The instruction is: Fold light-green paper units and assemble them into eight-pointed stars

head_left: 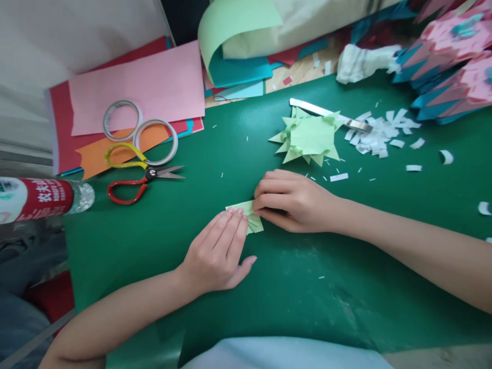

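Observation:
A small light-green piece of folded paper (255, 224) lies flat on the green table mat (184, 246). Pressing on its left part are the outstretched fingers of my left hand (221, 246), with the thumb apart. My right hand (290, 201) pinches the paper's upper right edge between thumb and curled fingers. Both hands partly cover the paper. Just beyond my right hand sits a spiky light-green paper shape (313, 136) with pointed edges.
Red-and-yellow scissors (151, 174) lie at left beside two tape rolls (175, 146) on colored paper sheets (138, 87). A bottle (46, 200) rests at the left edge. White paper scraps (380, 133), a metal-bladed tool (323, 111) and pink-blue paper pieces (449, 56) are at upper right.

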The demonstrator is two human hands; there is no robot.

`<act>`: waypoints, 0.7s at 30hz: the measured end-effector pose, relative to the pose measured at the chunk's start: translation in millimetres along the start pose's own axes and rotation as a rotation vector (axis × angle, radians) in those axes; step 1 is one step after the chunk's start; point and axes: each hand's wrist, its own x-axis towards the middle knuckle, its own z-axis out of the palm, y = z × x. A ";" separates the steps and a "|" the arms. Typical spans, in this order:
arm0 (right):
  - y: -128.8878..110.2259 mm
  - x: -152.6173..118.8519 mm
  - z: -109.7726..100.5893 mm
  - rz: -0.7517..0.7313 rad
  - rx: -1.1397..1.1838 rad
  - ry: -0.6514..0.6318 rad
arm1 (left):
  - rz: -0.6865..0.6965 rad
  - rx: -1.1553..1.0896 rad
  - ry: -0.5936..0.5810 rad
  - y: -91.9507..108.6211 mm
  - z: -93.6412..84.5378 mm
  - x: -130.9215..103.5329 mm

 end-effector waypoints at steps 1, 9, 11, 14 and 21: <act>-0.1 0.3 0.5 0.015 0.019 0.009 | 0.001 0.002 0.003 0.0 -0.1 0.2; -8.3 2.3 6.9 0.145 -0.004 0.021 | 0.012 -0.010 0.044 0.1 0.4 0.7; -12.1 3.1 8.8 0.179 -0.049 0.022 | 0.011 -0.011 0.045 0.0 0.7 0.5; -16.8 3.7 11.2 0.223 -0.109 0.030 | 0.003 -0.009 0.032 0.0 0.7 0.4; -20.2 4.7 11.0 0.256 -0.127 0.017 | -0.003 0.022 0.001 -0.3 1.2 0.9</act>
